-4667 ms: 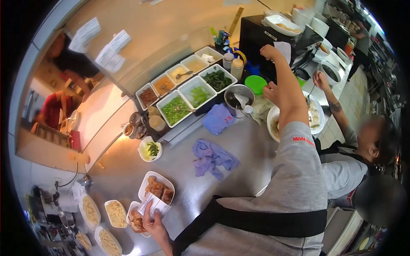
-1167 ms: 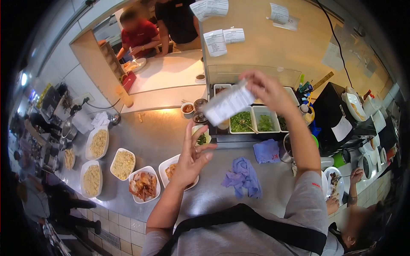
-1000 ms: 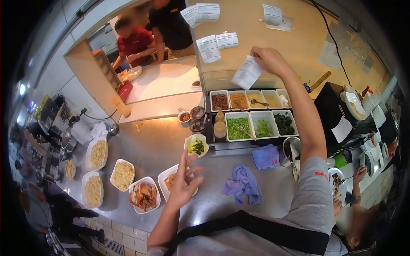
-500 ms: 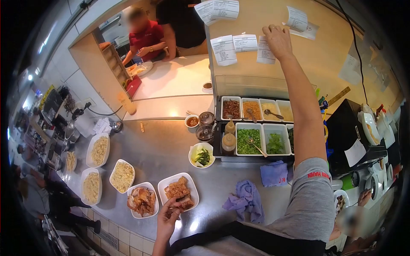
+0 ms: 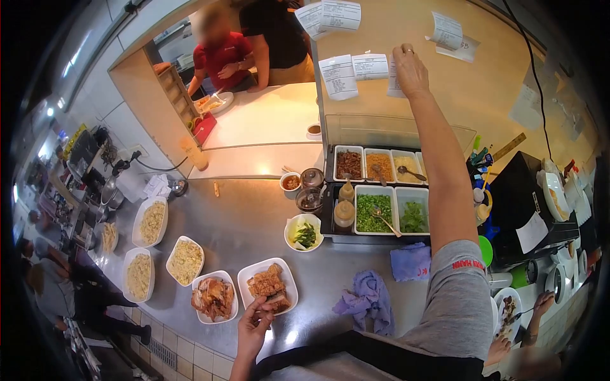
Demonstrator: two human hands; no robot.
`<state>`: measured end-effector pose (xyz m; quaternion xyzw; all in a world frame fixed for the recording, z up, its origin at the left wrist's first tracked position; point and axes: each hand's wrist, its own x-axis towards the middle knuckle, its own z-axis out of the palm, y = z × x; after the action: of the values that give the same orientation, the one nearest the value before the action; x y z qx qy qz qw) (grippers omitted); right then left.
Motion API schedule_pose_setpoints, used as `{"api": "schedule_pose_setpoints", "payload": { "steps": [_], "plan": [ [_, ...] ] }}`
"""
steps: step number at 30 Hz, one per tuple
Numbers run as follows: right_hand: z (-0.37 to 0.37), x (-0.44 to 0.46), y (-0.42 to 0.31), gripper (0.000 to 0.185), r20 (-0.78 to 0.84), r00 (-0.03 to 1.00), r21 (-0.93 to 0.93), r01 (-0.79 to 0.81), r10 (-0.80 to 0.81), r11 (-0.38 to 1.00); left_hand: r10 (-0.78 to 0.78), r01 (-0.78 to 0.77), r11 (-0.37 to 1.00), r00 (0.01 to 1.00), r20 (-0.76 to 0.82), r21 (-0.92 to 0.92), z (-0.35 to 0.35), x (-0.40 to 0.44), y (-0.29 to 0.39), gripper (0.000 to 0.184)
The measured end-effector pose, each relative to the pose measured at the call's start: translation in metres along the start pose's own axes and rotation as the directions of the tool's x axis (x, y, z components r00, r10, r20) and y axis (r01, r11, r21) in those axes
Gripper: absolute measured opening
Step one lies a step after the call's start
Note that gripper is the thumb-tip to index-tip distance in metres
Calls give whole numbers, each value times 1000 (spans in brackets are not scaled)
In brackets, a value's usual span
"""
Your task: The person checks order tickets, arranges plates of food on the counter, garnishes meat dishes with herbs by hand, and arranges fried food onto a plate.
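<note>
Head view: right of top centre, the right hand (image 5: 411, 71) is gripping a slip (image 5: 395, 81) against the wall (image 5: 483, 95); paper is likely feeling light, limp, tearable, edges suiting a pinch. Lower centre, the left hand (image 5: 252, 330) is curling beside chicken (image 5: 265, 282), grip unclear.

Your right hand (image 5: 412, 71) covers part of a slip (image 5: 394, 81), and your right arm (image 5: 445, 168) hides some of the trays (image 5: 376, 233). You cannot read the slip's tiny print. The top edge cuts off the person in black (image 5: 274, 35).
</note>
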<state>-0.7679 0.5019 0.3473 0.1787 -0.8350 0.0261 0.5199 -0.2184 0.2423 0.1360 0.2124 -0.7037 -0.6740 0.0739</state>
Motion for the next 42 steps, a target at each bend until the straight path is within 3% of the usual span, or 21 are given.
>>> {"api": "schedule_pose_setpoints", "payload": {
  "steps": [4,5,7,10,12,13,14,15,17,18,19,21,22,23,26,28,30,32,35,38,42],
  "plan": [
    [-5,-18,-5,17,-147,973,261,-136,179,956,-3,2,1000,1000,29,9,0,7,4,40],
    [-3,-21,-7,18,-108,963,369,-192,247,910,2,-3,1000,999,45,23,0,13,7,39],
    [1,-27,-15,22,-3,932,567,-297,363,768,99,-114,986,987,125,122,8,33,30,37],
    [3,-26,-26,33,354,867,584,-497,350,642,167,-237,942,945,282,237,28,79,79,30],
    [10,-29,-28,32,413,853,603,-519,320,605,251,-386,858,891,377,339,49,126,112,25],
    [14,-29,-29,32,441,845,612,-530,302,587,342,-452,858,857,386,244,66,149,129,25],
    [14,-30,-29,29,520,802,660,-595,293,458,506,-592,795,769,391,134,83,179,138,23],
    [14,-33,-30,26,596,757,686,-654,269,320,336,-454,858,849,408,238,96,206,160,25],
    [14,-38,-31,21,689,691,691,-717,217,92,486,-575,798,791,370,181,131,251,191,27],
    [15,-40,-32,20,711,675,687,-727,198,10,523,-573,818,777,350,48,147,283,196,33],
    [16,-43,-33,19,733,657,675,-735,176,-72,599,-651,752,740,306,102,162,316,200,39],
    [6,-43,-33,17,754,642,656,-745,138,-121,689,-706,690,708,156,157,198,350,217,45],
    [1,-43,-31,17,764,634,646,-750,123,-145,651,-659,746,751,110,91,215,355,228,47],
    [0,-43,-29,17,763,636,646,-749,112,-146,605,-608,794,793,69,20,228,358,239,49],
    [-2,-44,-27,18,761,643,648,-749,85,-137,494,-440,864,837,236,-247,248,370,254,44],
    [-4,-46,-27,18,760,645,649,-751,76,-122,488,-471,872,852,189,-132,256,378,257,33],
    [-1,-48,-25,19,719,686,689,-724,112,17,532,-538,843,839,114,26,263,385,256,25],
    [2,-50,-30,19,679,713,698,-701,175,146,629,-618,750,776,30,235,267,392,253,20],
    [-6,-46,-45,20,625,729,677,-684,279,270,766,-590,557,637,-87,584,274,364,262,17],
    [-6,-42,-57,19,609,736,687,-676,295,267,789,-658,572,604,-111,489,284,377,253,21],
    [0,-39,-58,15,588,742,681,-669,322,298,696,-643,677,718,-26,358,286,354,258,24]
  ]
}}
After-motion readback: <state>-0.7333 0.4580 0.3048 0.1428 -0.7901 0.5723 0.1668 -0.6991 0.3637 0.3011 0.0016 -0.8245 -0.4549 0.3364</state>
